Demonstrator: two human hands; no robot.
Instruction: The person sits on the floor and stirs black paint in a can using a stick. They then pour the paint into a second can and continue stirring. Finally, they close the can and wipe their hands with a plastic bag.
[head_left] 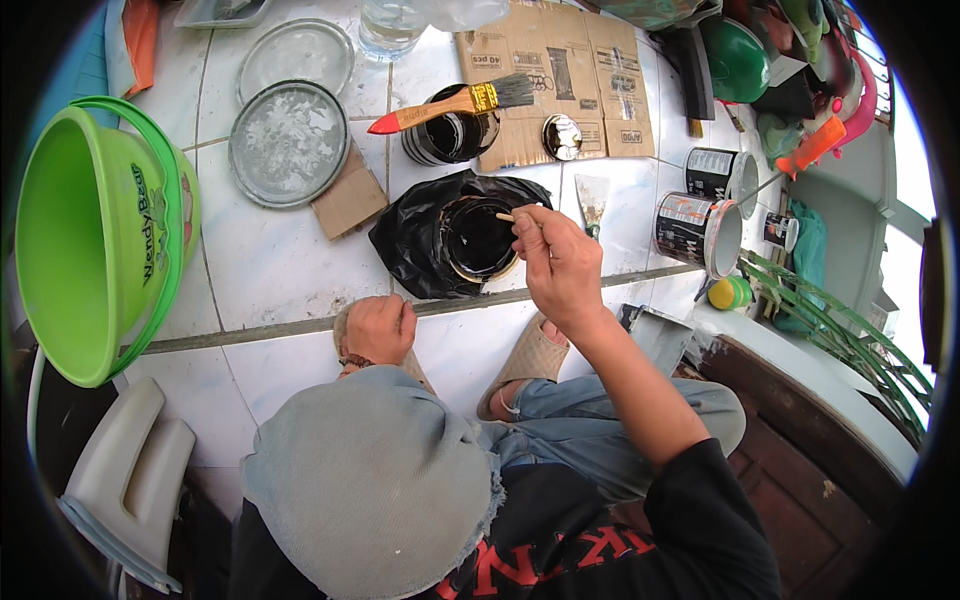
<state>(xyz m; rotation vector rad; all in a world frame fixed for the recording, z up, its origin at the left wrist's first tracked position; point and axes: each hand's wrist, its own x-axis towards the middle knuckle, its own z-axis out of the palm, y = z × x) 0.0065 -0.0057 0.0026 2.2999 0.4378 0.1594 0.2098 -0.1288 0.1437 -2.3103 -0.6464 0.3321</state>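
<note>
Between the fingertips of my right hand [558,258] is a thin wooden stick [505,216], pinched over the rim of a round can of glossy black liquid [482,240]. The stick's lower end is lost in the dark can. A crumpled black plastic bag [405,240] surrounds the can on the tiled step. My left hand [380,328] rests by my left knee, its fingers curled, with nothing seen in it. Behind the can, a paintbrush [440,112] with a red-tipped wooden handle lies across a second black-smeared can [450,142]. A putty knife [592,202] lies to the right.
On the left stand a green bucket [60,240] and two round grey lids [288,145]. Flattened cardboard [560,85] at the back carries a small black-stained lid [562,137]. Paint cans [685,232] lie at the right, near a green ball-like object [736,60]. Clear containers [390,30] stand behind.
</note>
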